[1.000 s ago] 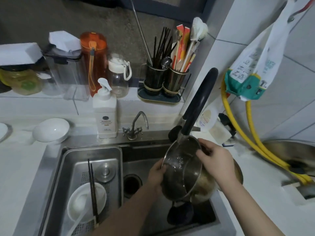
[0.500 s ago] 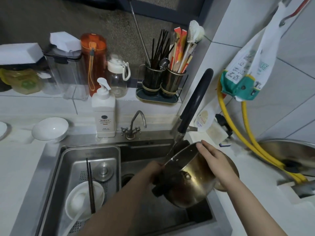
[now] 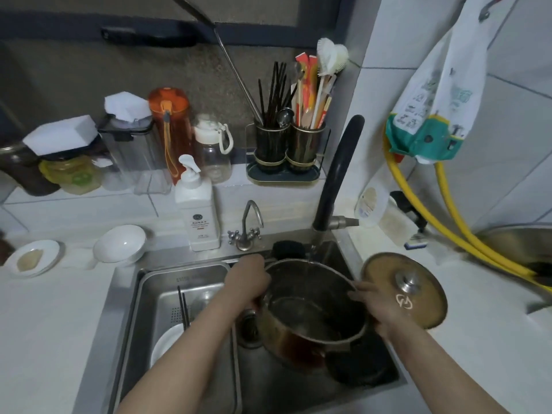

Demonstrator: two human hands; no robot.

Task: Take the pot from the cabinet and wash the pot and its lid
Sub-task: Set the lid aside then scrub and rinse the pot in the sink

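A steel pot (image 3: 310, 315) hangs mouth-up over the right sink basin (image 3: 298, 386), under the black faucet (image 3: 337, 174); a thin stream of water runs down to its far rim. My left hand (image 3: 251, 279) grips the pot's left rim and my right hand (image 3: 379, 306) grips its right rim. The pot's round lid (image 3: 418, 282), with a metal knob, lies on the counter just right of the sink, partly behind my right hand.
The left basin (image 3: 185, 294) holds a white bowl and black chopsticks. A soap bottle (image 3: 198, 210) and small tap (image 3: 249, 225) stand behind the sink. White dishes (image 3: 119, 243) sit on the left counter. Yellow hoses (image 3: 448, 222) and a pan (image 3: 522, 243) lie right.
The pot has turned from tilted on its side to mouth-up and moved under the faucet. My left hand shifted to the left rim; the lid is now uncovered on the counter.
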